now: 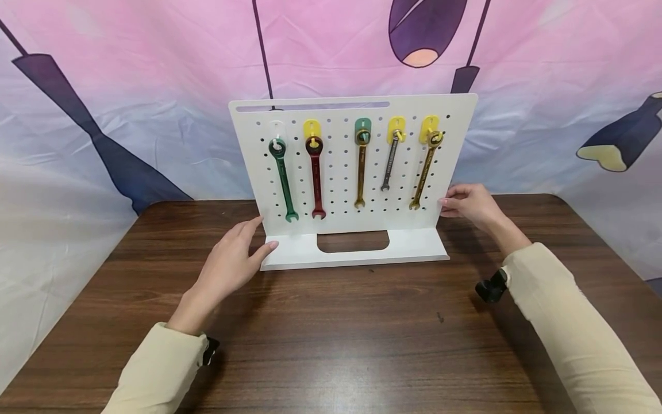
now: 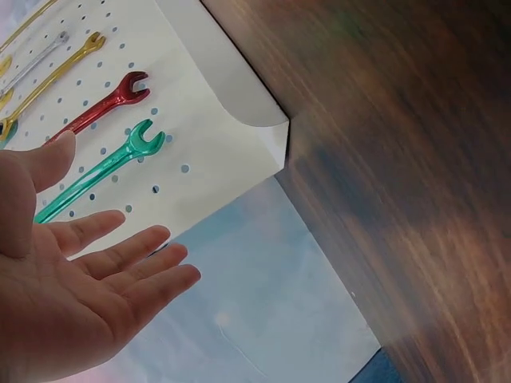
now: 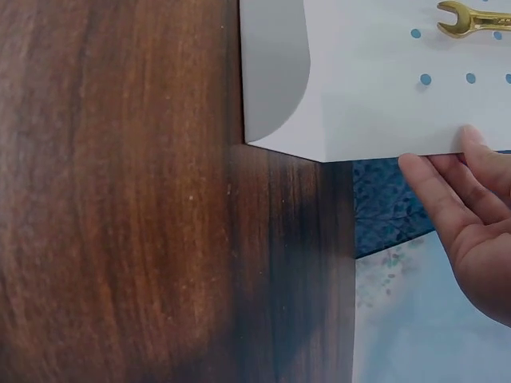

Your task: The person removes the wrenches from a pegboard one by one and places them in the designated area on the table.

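A white pegboard (image 1: 336, 172) stands upright on its flat base. From its hooks hang a green wrench (image 1: 284, 178), a red wrench (image 1: 316, 184), a gold wrench (image 1: 361, 172), a smaller silver wrench (image 1: 391, 164) and another gold wrench (image 1: 426, 172) at the right. My left hand (image 1: 230, 256) is at the board's lower left edge, fingers spread and relaxed, thumb over the base corner. At the right edge my right hand (image 1: 473, 206) pinches the board, its thumb (image 3: 477, 148) in front and its fingers at the edge and behind.
Under the board is a dark brown wooden table (image 1: 336, 328). A patterned pink and blue cloth (image 1: 176, 132) hangs behind it. The base has a cut-out (image 1: 353, 241) in the middle. Each sleeve cuff carries a small black device (image 1: 491, 286).
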Demonstrator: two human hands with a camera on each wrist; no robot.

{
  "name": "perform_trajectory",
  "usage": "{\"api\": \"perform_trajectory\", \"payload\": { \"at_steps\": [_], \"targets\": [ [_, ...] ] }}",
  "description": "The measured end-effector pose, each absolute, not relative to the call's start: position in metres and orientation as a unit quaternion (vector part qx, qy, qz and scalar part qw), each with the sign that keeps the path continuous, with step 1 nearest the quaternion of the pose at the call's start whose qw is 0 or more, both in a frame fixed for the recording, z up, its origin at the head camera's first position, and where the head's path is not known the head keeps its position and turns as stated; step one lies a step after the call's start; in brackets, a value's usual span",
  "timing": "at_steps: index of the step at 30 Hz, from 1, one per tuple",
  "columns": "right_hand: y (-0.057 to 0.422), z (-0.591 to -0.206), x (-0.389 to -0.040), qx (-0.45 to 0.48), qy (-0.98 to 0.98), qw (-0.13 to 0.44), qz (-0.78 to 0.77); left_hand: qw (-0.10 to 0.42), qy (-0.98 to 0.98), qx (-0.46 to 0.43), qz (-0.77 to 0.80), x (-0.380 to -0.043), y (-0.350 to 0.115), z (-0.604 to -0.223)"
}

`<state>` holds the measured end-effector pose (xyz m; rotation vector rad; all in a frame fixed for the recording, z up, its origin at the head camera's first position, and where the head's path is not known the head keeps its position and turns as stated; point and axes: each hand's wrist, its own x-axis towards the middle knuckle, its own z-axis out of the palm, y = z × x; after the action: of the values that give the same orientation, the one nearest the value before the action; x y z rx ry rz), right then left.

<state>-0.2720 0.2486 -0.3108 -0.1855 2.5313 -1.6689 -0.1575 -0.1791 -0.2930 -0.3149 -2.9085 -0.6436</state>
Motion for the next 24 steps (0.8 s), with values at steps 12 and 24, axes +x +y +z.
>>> {"api": "perform_trajectory", "payload": {
  "at_steps": [12,24],
  "targets": [
    [0.249,-0.312,-0.275,-0.047,0.820,0.041,-0.569,0.082,-0.946,-0.113,-0.294,-0.176,-0.176,-0.280],
    [0.250,-0.314,-0.276,-0.051,0.822,0.047,-0.566,0.044,-0.899,-0.100,-0.424,-0.207,-0.174,-0.264]
  ]
}}
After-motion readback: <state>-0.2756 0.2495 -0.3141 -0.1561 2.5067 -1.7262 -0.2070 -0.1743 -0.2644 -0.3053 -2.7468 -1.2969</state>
